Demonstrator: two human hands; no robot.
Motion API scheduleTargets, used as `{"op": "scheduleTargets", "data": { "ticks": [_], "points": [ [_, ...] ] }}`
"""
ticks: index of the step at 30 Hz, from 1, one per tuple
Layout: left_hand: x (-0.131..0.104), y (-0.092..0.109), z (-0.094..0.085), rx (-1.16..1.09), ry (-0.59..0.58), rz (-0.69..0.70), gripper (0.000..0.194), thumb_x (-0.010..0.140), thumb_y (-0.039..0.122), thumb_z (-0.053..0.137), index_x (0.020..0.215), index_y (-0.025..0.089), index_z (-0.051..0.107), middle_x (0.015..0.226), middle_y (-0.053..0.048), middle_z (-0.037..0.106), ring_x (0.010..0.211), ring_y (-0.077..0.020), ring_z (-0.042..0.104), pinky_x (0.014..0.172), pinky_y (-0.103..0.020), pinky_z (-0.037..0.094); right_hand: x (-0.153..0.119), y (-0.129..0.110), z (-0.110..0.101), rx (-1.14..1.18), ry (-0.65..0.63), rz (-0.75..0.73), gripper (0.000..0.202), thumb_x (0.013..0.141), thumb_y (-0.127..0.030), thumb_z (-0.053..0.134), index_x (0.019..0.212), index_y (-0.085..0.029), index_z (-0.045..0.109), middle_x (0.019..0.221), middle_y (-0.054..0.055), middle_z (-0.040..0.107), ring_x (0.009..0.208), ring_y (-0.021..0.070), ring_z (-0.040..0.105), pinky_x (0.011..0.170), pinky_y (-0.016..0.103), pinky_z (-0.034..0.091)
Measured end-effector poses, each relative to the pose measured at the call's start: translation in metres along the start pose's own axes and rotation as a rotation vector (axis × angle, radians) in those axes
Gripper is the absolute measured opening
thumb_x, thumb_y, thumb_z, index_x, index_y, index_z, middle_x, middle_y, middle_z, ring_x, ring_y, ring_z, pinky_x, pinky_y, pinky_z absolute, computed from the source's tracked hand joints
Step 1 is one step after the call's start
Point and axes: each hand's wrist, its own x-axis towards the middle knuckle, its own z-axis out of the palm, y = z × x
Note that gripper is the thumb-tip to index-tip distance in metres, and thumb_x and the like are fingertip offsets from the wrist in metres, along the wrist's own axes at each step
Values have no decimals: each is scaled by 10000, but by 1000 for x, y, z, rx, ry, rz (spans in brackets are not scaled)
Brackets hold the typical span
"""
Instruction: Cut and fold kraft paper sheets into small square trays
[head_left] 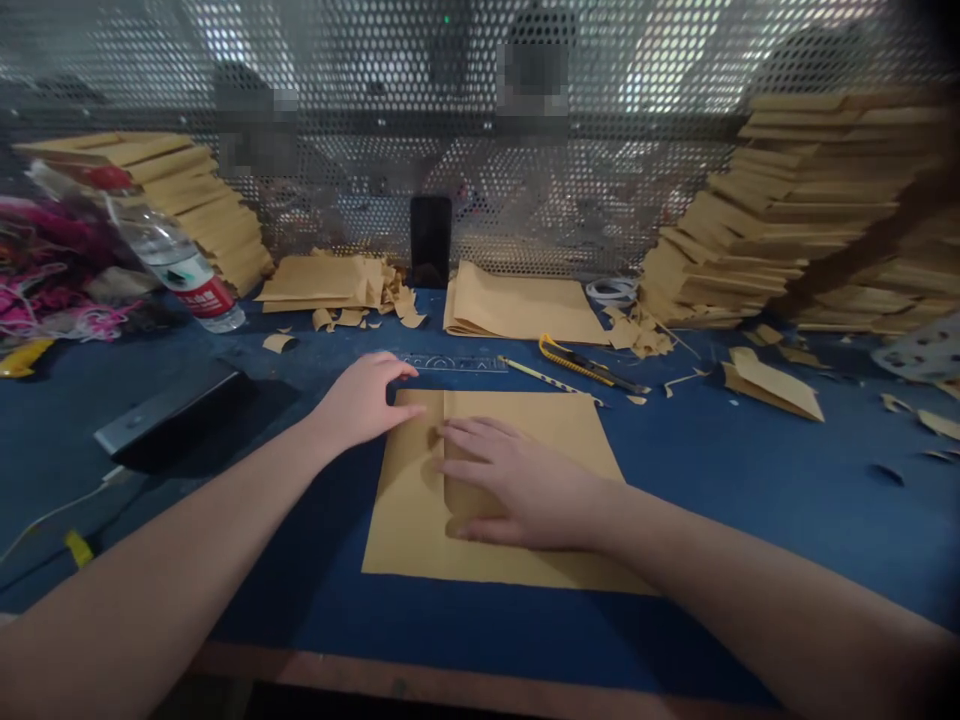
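A sheet of brown kraft paper [517,568] lies on the blue table, with a crease or flap edge running down its left part. My right hand [517,480] rests on the paper with fingers spread, their tips near that crease. At the sheet's top left corner is my left hand [367,400], thumb and fingers apart, holding nothing. Just beyond the paper are a clear plastic ruler [454,364], a striped pencil [551,380] and a yellow and black utility knife [585,365].
Tall stacks of folded brown paper [795,210] stand at right and back left. A water bottle [180,260] leans at left, near a dark device [176,415] with a cable. A phone [430,240] stands against the perforated metal screen [337,200]. Paper scraps [645,335] lie about.
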Motion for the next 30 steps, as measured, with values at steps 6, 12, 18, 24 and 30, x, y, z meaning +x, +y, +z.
{"op": "scheduleTargets", "data": {
  "ticks": [6,12,18,24,30],
  "points": [
    [7,-24,0,95,-3,54,457,908,441,554,1266,159,588,1408,-126,522,1305,-294,476,1106,-450,360,-3,-5,-3,-22,-44,-41,707,900,-672,462,1477,-266,405,1584,164,279,1466,366,218,1177,558,189],
    [10,-31,-6,206,-15,61,369,943,378,513,1263,214,597,1341,-81,582,1195,-273,561,1037,-440,418,-5,-6,-2,-3,-34,-50,612,908,-625,498,1426,-302,464,1568,160,304,1470,362,208,1169,574,196],
    [14,-40,-12,335,-31,29,329,942,299,495,1237,214,612,1213,-99,649,1143,-297,579,1016,-464,419,-5,-5,-1,17,-46,-35,605,915,-618,489,1437,-315,448,1583,136,285,1479,340,192,1178,573,187],
    [13,-46,-14,416,-2,-116,356,890,203,442,1205,138,595,952,-169,679,806,-313,680,789,-461,512,-4,-5,0,69,-10,-37,625,896,-581,550,1438,-283,459,1581,137,295,1465,350,231,1171,592,200],
    [11,-48,-24,309,138,-146,247,824,173,488,981,186,678,990,-122,708,917,-323,676,859,-478,500,-4,-6,-2,53,-23,-35,618,906,-592,528,1437,-283,462,1579,142,299,1468,333,228,1180,574,184]
  ]
}}
